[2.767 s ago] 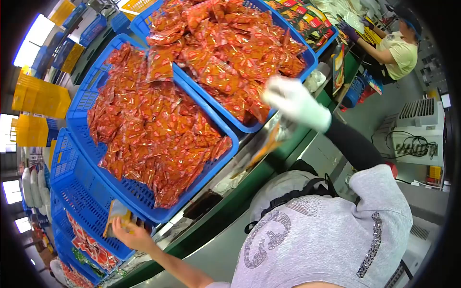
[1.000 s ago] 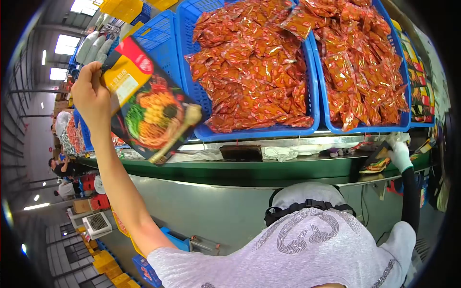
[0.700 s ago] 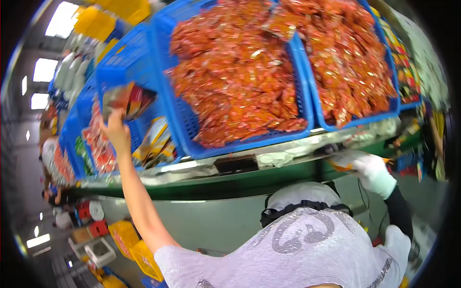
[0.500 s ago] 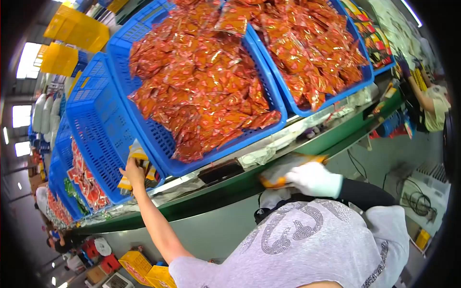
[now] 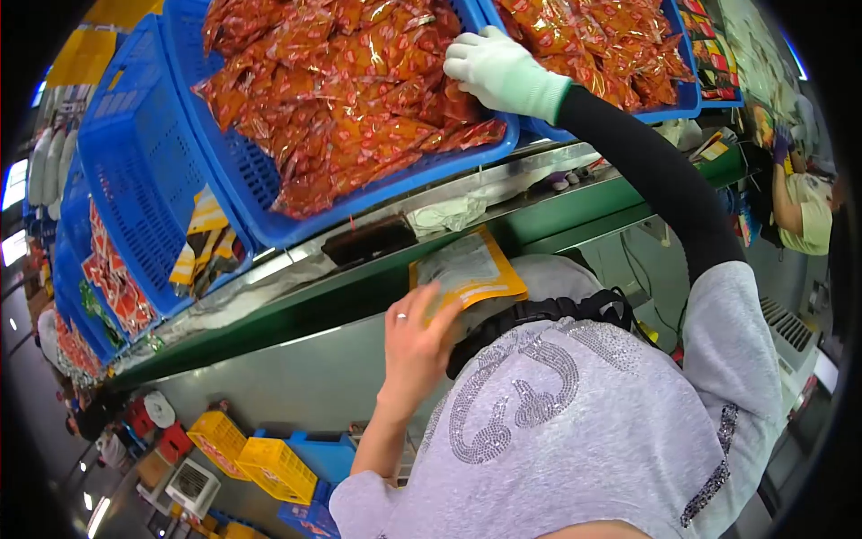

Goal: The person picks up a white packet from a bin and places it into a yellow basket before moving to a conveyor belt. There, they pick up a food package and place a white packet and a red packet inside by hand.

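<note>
My left hand (image 5: 420, 340), bare with a ring, is at the near edge of a yellow-and-grey pouch (image 5: 462, 268). Its fingertips are blurred, but the pouch's edge appears pinched between thumb and finger. The pouch lies in front of my waist, beside the green ledge. Reaching forward, my right hand (image 5: 503, 76) wears a white glove. Its fingers curl over shiny red-orange packets (image 5: 359, 99) at the right side of a heaped blue basket (image 5: 395, 178). A packet shows under the palm; the glove hides most of the grip.
A second blue basket of red-orange packets (image 5: 620, 67) stands to the right. Yellow-striped pouches (image 5: 205, 238) lie in a blue crate (image 5: 148, 171) at left. A dark tray (image 5: 370, 241) rests on the green-edged bench (image 5: 305, 331). Yellow crates (image 5: 278, 467) stand on the floor. Another person (image 5: 799, 202) works at far right.
My left hand has left the crate of striped pouches and moved right to the pouch. The right hand has let go of that pouch and moved up to the red-orange packets.
</note>
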The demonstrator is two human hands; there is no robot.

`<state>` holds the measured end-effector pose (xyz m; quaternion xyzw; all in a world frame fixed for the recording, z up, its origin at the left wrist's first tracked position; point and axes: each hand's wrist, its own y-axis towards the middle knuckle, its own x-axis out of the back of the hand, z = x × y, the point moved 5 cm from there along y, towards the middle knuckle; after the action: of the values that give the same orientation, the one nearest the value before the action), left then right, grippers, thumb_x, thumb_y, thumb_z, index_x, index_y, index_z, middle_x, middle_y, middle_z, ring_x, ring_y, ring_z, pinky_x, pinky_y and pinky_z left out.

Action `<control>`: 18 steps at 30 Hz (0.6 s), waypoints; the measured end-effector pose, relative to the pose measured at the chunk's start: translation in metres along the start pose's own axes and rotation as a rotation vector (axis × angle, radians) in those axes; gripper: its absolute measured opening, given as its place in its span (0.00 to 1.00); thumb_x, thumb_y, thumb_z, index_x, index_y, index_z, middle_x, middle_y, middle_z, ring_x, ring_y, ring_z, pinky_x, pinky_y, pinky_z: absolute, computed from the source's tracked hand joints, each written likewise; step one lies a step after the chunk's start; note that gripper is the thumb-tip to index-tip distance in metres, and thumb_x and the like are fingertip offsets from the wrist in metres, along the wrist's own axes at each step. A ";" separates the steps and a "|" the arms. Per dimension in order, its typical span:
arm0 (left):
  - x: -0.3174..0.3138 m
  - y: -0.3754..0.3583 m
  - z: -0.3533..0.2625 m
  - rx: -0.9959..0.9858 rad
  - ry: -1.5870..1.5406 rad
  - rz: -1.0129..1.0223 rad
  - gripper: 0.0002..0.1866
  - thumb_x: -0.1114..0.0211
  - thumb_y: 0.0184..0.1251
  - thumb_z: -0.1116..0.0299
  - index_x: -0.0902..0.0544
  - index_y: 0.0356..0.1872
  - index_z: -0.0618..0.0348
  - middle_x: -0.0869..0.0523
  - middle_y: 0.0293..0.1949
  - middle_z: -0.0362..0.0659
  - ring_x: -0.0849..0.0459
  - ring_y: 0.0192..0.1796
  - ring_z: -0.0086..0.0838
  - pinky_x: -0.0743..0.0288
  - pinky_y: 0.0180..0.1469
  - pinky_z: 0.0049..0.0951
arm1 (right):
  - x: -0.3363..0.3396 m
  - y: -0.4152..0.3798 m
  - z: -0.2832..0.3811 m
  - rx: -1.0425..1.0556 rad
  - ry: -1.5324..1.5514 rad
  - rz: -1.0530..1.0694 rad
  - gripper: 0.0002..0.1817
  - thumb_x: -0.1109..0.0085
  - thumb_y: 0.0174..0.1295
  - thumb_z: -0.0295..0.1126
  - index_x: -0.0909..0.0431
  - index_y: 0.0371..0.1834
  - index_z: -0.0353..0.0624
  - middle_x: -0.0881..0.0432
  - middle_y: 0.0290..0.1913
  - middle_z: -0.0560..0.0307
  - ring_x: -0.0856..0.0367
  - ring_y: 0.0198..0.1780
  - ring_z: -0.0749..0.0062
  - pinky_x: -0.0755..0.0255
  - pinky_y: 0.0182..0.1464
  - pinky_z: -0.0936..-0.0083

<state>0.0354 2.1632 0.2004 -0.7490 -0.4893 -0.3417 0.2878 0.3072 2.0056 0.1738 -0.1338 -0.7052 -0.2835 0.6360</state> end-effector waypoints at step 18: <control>0.001 0.046 0.066 0.124 -0.403 -0.205 0.03 0.38 0.63 0.76 0.20 0.36 0.64 0.19 0.23 0.47 0.23 0.25 0.27 0.29 0.31 0.24 | 0.020 -0.082 0.186 0.025 0.399 0.459 0.15 0.44 0.52 0.35 0.30 0.43 0.47 0.20 0.44 0.50 0.17 0.38 0.61 0.22 0.31 0.65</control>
<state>0.0941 2.1978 0.1573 -0.7293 -0.6306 -0.1819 0.1933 0.1059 2.0422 0.1692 -0.2234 -0.5211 -0.1443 0.8110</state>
